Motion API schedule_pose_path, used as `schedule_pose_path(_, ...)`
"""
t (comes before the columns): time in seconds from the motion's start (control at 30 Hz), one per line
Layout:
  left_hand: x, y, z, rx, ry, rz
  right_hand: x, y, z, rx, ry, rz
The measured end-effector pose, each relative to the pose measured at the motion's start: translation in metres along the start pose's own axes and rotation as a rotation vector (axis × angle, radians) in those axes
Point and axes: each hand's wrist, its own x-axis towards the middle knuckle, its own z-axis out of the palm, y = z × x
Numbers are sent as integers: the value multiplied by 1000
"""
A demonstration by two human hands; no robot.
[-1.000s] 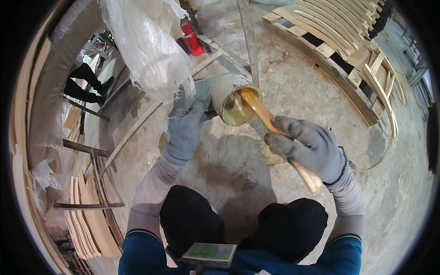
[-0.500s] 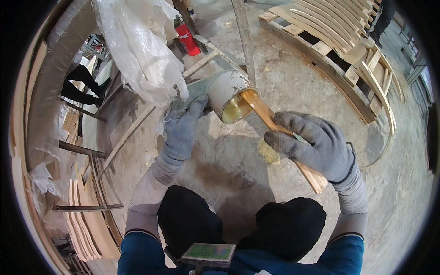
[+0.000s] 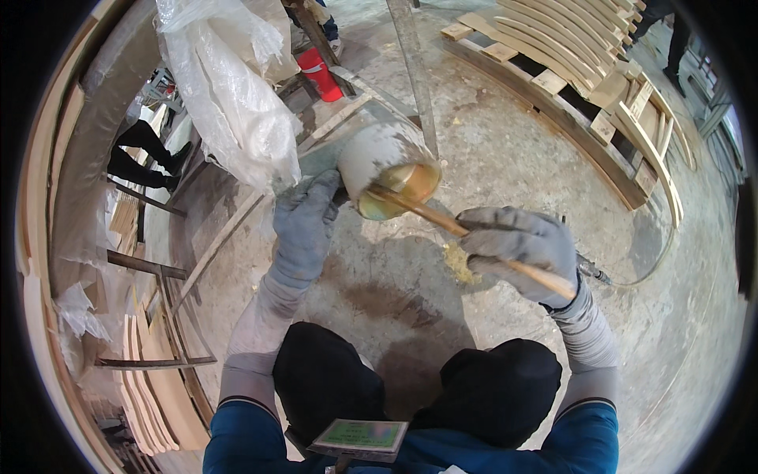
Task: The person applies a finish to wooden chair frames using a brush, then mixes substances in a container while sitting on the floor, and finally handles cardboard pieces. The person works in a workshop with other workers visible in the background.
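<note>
My left hand [image 3: 304, 229], in a grey glove, is closed on the side of a paint-spattered whitish can [image 3: 369, 156]. The can is tipped so that its mouth faces me and to the right. Inside its wall shows a yellowish, glossy liquid or coating [image 3: 412, 182]. My right hand [image 3: 525, 246], gloved the same way, grips a flat wooden stick [image 3: 436, 216] by its outer part. The stick's far end reaches into the can's mouth and is slightly blurred; its tip is hidden inside.
Plastic sheeting [image 3: 229, 103] hangs at upper left, near a red container [image 3: 319, 75]. Curved wooden slats [image 3: 560, 39] lie on a pallet [image 3: 545, 103] at upper right. An air-tool fitting with a hose [image 3: 594, 268] lies beyond my right wrist. Other people's legs [image 3: 142, 154] stand nearby.
The stick has turned onto its narrow edge, and its inner end has swung left in the can. The can has moved slightly left, its mouth turned more toward me. The hose fitting has come into view.
</note>
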Motion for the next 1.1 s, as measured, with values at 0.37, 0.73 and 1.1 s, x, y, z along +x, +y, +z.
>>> schedule_pose_path(0.37, 0, 1, -1, 42, 5, 63, 33, -35, 9, -160, 18, -149)
schedule_pose_path(0.73, 3, -8, 24, 315, 135, -63, 3, -21, 22, -857, -515, -373)
schedule_pose_path(1.1, 23, 7, 43, 728, -53, -54, 22, 1, -21, -791, -377, -566)
